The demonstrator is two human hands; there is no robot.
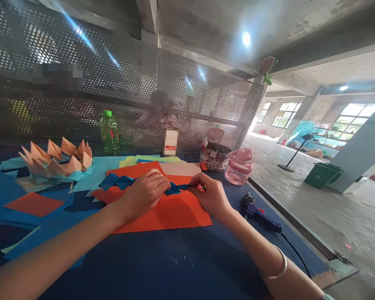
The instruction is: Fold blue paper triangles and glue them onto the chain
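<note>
A blue folded paper strip (174, 188) with pointed folds stretches between my two hands, just above red-orange paper sheets (165, 216). My left hand (148, 187) is closed on its middle, and the strip's folded left part (115, 181) sticks out beyond that hand. At the right end, my right hand (211, 193) pinches the strip between thumb and fingers. A small red and yellow item (202, 188) shows at the right palm; its kind is unclear. To the left stands a ring of peach folded-paper points (58, 164) on a light-blue paper base.
A glue gun (264, 216) with a cord lies right of my right hand. Behind it stand a pink water bottle (240, 167) and a patterned basket (215, 157). A green bottle (110, 132) stands before the perforated screen (196, 100). Loose blue paper (50, 233) covers the left side.
</note>
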